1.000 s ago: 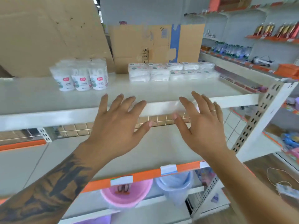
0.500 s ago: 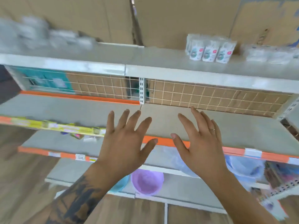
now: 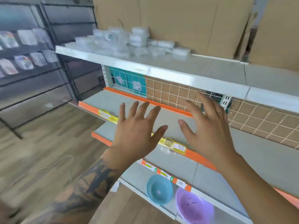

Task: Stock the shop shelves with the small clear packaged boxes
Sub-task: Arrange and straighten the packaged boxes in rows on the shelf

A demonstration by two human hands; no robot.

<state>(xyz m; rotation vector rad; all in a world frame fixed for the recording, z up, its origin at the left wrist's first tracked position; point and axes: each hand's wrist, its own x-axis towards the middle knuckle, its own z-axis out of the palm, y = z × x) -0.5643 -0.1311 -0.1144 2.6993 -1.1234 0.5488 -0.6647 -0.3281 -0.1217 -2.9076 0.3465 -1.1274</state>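
White shop shelves (image 3: 163, 73) with orange edge strips run from ten o'clock down to four o'clock, above a wood-look floor (image 3: 48, 143). Both hands are held palm-down in mid-frame over the middle shelf (image 3: 174, 120), touching nothing: the left hand (image 3: 137, 133), on a tattooed forearm, has its fingers fanned wide, and the right hand (image 3: 208, 130) is likewise spread, a ring on one finger. The clear boxes (image 3: 123, 42) lie heaped on the top shelf at eleven o'clock, in front of leaning cardboard (image 3: 186, 23). At six o'clock a blue bowl (image 3: 159, 189) and a purple bowl (image 3: 194, 207) sit on the bottom shelf. Blur smears the boxes, so their count is unclear, as are the packets on the dark rack (image 3: 24, 54) at nine o'clock.
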